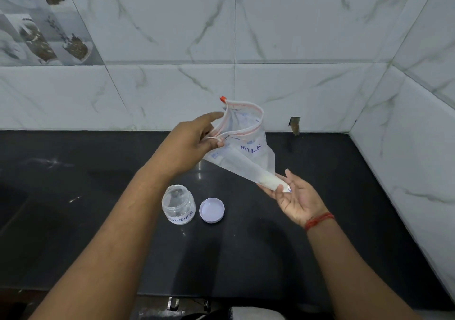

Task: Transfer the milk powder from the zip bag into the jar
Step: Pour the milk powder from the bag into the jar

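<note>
Nearest the camera, two bare forearms reached out over a dark, glossy tabletop [320,258]. Further in, a clear jar [178,207] stood upright and uncapped on the tabletop, a label on its side reading "OWDER"; what lay inside it could not be told. Its white lid [212,210] lay just beside it on the right, inner side up. Above and beyond these, the zip bag [242,147], marked "MILK", was held in the air with its mouth gaping upward. The right hand [294,198], a red thread at its wrist, lay palm up with loosely curled fingers cradling the bag's lower corner, where a little white milk powder [270,182] had gathered. The left hand [194,142] had its grip pinched on the bag's red-striped zip edge, by the orange slider [222,99]. Nothing stood between bag and jar. Behind rose a marbled tile wall [295,36].
</note>
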